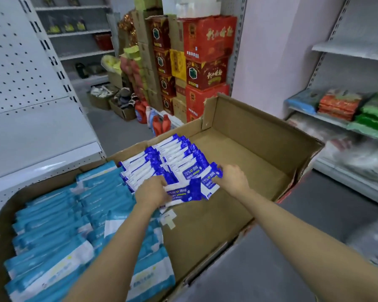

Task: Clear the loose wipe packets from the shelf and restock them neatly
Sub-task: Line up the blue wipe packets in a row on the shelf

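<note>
A big open cardboard box (260,136) lies in front of me. Rows of dark blue and white wipe packets (172,158) stand on edge in its middle. Light blue wipe packets (57,214) fill its left part. My left hand (153,190) grips a dark blue packet (183,192) at the near end of the rows. My right hand (234,177) pinches another dark blue packet (210,179) just to the right of it. The two packets overlap a little.
The box's right half shows bare cardboard. A white pegboard shelf unit (31,105) stands at left, with a bare shelf board. Stacked red cartons (207,53) and detergent bottles (159,125) stand behind the box. At right, a shelf (336,120) holds green and orange packs.
</note>
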### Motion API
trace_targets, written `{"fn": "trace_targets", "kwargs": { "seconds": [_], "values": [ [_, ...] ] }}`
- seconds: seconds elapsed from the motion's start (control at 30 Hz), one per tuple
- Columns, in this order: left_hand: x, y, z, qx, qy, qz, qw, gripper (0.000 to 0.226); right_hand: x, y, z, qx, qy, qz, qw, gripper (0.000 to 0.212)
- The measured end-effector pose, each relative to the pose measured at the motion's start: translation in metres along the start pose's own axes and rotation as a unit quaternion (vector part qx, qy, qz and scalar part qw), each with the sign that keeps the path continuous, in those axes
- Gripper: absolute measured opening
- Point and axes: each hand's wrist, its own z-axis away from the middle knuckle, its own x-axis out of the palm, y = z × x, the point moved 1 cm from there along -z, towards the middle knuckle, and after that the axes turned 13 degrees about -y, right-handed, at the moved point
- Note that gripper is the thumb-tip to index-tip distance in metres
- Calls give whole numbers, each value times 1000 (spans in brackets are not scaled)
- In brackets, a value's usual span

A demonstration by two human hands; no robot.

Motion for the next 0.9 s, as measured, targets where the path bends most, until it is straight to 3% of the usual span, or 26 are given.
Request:
{"fn": "trace_targets", "kwargs": {
  "seconds": [0.13, 0.27, 0.37, 0.5, 0.63, 0.8, 0.9],
  "values": [
    [-12, -7, 12, 9, 50, 259, 965, 30, 4, 14, -30, 3, -67, 23, 997, 30],
    [-3, -13, 26, 13, 84, 484, 871, 24, 11, 21, -48, 16, -112, 39, 993, 44],
    [5, -14, 34, 4, 126, 572, 811, 22, 10, 18, -52, 33, -112, 14, 993, 44],
    [15, -20, 45, -10, 163, 643, 748, 25, 9, 14, -52, 59, -125, -165, 977, 34],
    [11, -33, 67, 21, 216, 672, 708, 29, 6, 8, -38, -20, -96, -305, 947, 26],
    [6, -49, 111, 50, 355, 613, 704, 43, -5, -28, 9, -170, -63, -403, 897, 51],
    [8, -64, 142, 59, 398, 576, 711, 48, 0, -63, 46, -222, -72, -433, 871, 53]
  ]
}}
